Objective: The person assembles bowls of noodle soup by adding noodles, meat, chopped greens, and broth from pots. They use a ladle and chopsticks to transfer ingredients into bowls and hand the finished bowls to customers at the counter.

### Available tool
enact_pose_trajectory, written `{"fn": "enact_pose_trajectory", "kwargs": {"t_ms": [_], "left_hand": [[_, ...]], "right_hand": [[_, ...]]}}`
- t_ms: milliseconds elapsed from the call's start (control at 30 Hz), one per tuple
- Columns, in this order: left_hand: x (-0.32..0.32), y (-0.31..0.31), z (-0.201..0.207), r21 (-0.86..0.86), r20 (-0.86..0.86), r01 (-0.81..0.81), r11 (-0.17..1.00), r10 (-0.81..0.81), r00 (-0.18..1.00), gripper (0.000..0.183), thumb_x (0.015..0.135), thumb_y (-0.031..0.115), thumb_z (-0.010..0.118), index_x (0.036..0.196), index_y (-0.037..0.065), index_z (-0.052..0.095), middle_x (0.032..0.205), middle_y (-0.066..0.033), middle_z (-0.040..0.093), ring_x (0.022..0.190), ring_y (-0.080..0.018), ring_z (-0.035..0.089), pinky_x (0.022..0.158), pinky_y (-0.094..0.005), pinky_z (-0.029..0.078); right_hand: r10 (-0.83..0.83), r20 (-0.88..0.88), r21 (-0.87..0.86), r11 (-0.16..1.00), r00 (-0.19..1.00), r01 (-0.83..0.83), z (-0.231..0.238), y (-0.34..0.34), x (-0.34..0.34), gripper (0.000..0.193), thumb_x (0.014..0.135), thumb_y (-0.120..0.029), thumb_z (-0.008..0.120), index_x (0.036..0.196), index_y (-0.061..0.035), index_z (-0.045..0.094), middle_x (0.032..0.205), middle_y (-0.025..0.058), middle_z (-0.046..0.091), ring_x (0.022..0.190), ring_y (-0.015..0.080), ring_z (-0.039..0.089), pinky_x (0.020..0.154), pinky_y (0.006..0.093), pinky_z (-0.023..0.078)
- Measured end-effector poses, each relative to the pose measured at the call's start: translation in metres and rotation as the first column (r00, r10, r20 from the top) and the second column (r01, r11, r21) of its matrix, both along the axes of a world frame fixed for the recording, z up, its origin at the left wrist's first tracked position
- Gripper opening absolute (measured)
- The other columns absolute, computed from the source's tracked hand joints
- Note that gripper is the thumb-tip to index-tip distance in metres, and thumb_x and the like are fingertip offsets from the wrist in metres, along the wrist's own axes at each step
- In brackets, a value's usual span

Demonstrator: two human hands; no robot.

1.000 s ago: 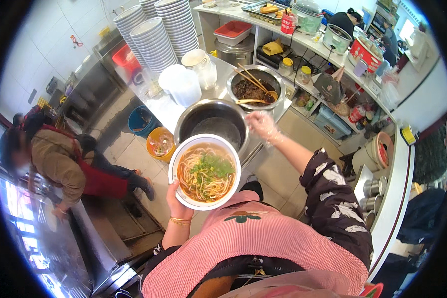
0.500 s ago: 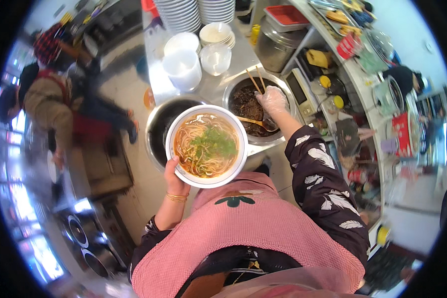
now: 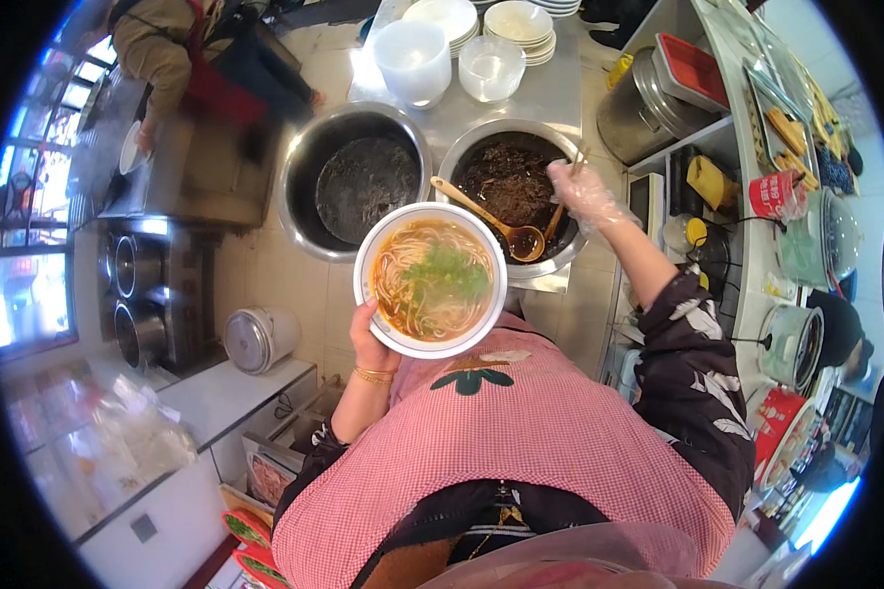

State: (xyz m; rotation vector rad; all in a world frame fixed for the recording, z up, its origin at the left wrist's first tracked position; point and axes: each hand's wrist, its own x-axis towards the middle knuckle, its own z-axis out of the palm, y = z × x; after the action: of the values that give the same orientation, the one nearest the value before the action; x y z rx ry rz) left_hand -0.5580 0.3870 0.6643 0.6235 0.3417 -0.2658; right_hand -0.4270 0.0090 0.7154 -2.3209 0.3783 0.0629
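Note:
My left hand (image 3: 371, 342) grips the near left rim of a white bowl (image 3: 499, 287). Noodles in reddish broth (image 3: 424, 290), topped with chopped green herbs, fill it. In a clear plastic glove, my right hand (image 3: 587, 196) is closed around wooden chopsticks (image 3: 554, 222) at the right side of a metal pot (image 3: 509, 127). Their lower ends point down toward that pot; whether they touch its contents I cannot tell. Dark, chunky food (image 3: 506, 182) lies in the pot, with a wooden ladle (image 3: 524, 242) resting across it. The bowl overlaps the near left of this pot.
Left of that pot stands another metal pot (image 3: 289, 187) of dark liquid. Behind are translucent tubs (image 3: 413, 61) and stacked white dishes (image 3: 521, 22). A lidded steel pot (image 3: 636, 110) stands at right, beside crowded shelves. A person (image 3: 157, 49) works at far left.
My head view has shifted. The chopsticks slanted up and left past my right hand; now their lower ends point down into the pot's right side. The bowl stays in my left hand.

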Motion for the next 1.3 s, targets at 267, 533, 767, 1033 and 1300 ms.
{"fn": "enact_pose_trajectory", "kwargs": {"t_ms": [267,533,767,1033,1300], "left_hand": [[0.001,-0.017,-0.030,0.055,0.037,-0.052,0.997,0.050,0.998,0.056,0.088,0.023,0.056,0.135,-0.004,0.046,0.131,-0.0171,0.057,0.120,-0.0282,0.055,0.105,-0.0397,0.043],[0.012,-0.047,-0.045,0.013,0.130,-0.080,0.997,0.077,0.988,0.059,0.086,0.017,0.056,0.141,0.002,0.039,0.136,-0.0142,0.051,0.125,-0.0263,0.050,0.107,-0.0404,0.040],[0.013,-0.058,-0.045,0.033,0.130,-0.080,0.996,0.075,0.989,0.059,0.087,0.019,0.055,0.141,0.005,0.037,0.134,-0.0123,0.050,0.124,-0.0253,0.049,0.106,-0.0403,0.041],[0.014,-0.057,-0.051,0.074,0.095,-0.021,0.997,0.014,0.995,0.060,0.087,0.018,0.056,0.142,0.004,0.036,0.137,-0.0116,0.047,0.125,-0.0244,0.047,0.107,-0.0391,0.039],[0.014,-0.050,-0.049,0.113,0.131,0.003,0.994,-0.018,0.991,0.060,0.090,0.013,0.057,0.144,0.005,0.033,0.137,-0.0108,0.048,0.125,-0.0214,0.046,0.108,-0.0369,0.036]], "right_hand": [[0.162,0.432,-0.100,0.986,0.887,-0.132,0.019,-0.003,0.008,0.040,0.097,-0.038,0.052,0.102,0.0001,0.063,0.092,0.0206,0.065,0.082,0.0350,0.063,0.076,0.0433,0.048],[0.009,0.399,0.219,0.970,0.917,-0.105,-0.065,0.034,0.065,0.037,0.102,-0.034,0.042,0.094,-0.0019,0.059,0.078,0.0131,0.063,0.064,0.0239,0.064,0.065,0.0380,0.052],[-0.016,0.513,0.174,0.981,0.858,-0.086,-0.082,-0.014,0.061,0.038,0.100,-0.035,0.052,0.102,0.0027,0.058,0.076,0.0107,0.061,0.052,0.0180,0.062,0.048,0.0299,0.054],[-0.486,0.330,0.622,0.757,0.809,0.201,-0.015,-0.031,-0.011,0.042,0.100,-0.042,0.051,0.086,-0.0026,0.054,0.074,0.0089,0.057,0.053,0.0204,0.062,0.053,0.0322,0.056],[-0.435,0.285,0.792,0.609,0.854,0.046,0.053,0.028,-0.089,0.044,0.103,-0.045,0.042,0.094,-0.0031,0.053,0.084,0.0096,0.057,0.064,0.0201,0.062,0.056,0.0308,0.054]]}}
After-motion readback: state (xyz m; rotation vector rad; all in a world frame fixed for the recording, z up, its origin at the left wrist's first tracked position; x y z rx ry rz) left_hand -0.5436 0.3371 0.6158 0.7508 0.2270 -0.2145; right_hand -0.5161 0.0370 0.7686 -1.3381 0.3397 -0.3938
